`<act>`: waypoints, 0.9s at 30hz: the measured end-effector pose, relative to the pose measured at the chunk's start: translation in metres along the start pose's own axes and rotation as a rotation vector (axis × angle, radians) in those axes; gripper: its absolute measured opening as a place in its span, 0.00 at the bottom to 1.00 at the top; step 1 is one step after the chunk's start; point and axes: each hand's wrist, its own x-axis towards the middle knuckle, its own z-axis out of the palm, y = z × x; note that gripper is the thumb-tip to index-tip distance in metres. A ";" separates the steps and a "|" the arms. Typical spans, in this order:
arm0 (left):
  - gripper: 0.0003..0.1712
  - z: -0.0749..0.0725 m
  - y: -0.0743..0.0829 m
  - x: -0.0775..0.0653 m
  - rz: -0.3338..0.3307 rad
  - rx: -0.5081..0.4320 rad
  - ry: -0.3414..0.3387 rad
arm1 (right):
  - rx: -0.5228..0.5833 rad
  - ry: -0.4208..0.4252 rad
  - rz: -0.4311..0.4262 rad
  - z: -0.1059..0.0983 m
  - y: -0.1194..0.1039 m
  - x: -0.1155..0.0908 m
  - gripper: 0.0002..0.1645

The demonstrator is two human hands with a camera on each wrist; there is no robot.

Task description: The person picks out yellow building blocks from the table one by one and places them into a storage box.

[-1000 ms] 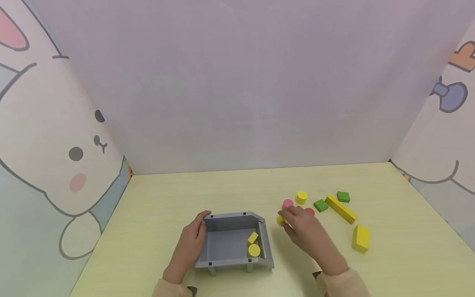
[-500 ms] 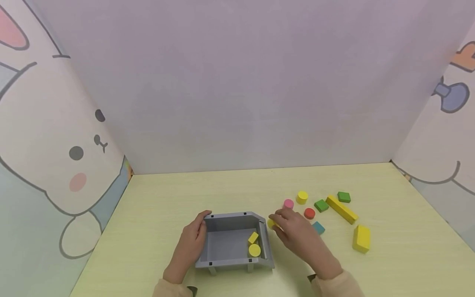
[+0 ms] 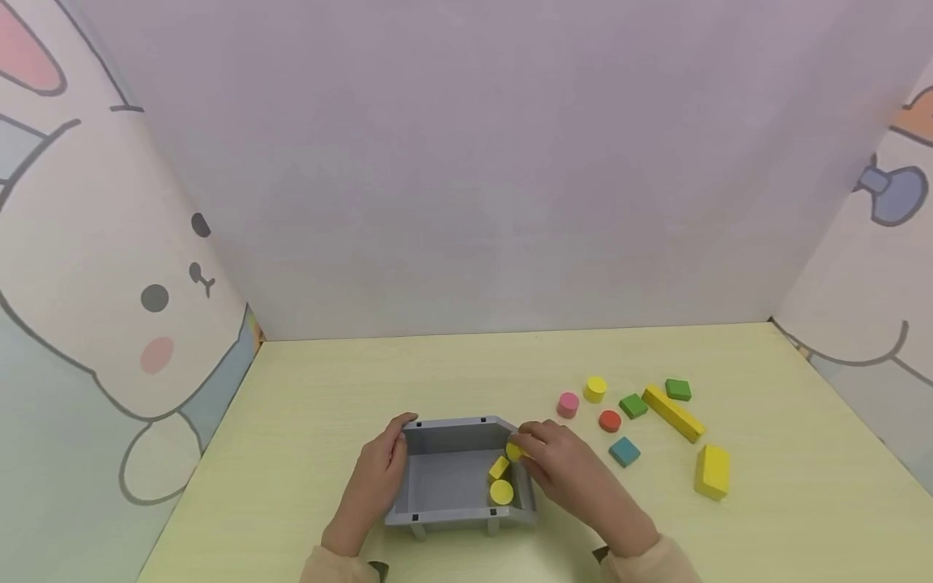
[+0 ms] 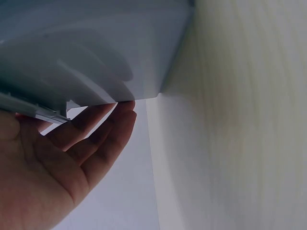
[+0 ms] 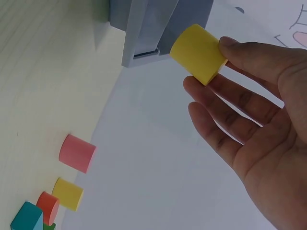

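Note:
A grey open-topped bin (image 3: 445, 515) stands on the table, its sloped side facing right. Along its left end my left hand (image 3: 375, 474) holds the rim, thumb on top and fingers against the outer wall, as the left wrist view (image 4: 72, 158) also shows. Between thumb and fingers my right hand (image 3: 564, 465) pinches a yellow cylinder block (image 5: 197, 52) at the bin's right rim, over the inside. Within the bin lie a small yellow rectangular block (image 3: 499, 468) and another yellow cylinder (image 3: 501, 491).
Right of the bin lie a pink cylinder (image 3: 568, 405), a yellow cylinder (image 3: 595, 389), a red disc (image 3: 610, 421), a teal block (image 3: 624, 452), green blocks (image 3: 633, 406), a long yellow bar (image 3: 674, 413) and a yellow brick (image 3: 712, 471). A pale wall (image 3: 510, 202) rises behind the table.
My right hand has carried the yellow cylinder left from the table to the bin's right rim, uncovering the red disc and teal block. My left hand stays on the bin.

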 end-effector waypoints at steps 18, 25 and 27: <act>0.20 0.000 0.002 0.000 -0.002 0.005 0.002 | 0.107 -0.056 -0.066 0.013 -0.010 0.008 0.20; 0.20 0.000 0.002 0.000 -0.009 0.007 0.000 | 0.074 -0.025 -0.088 0.023 -0.010 0.013 0.20; 0.20 -0.001 0.002 0.000 -0.011 0.003 -0.002 | 0.073 -0.027 -0.088 0.024 -0.011 0.015 0.19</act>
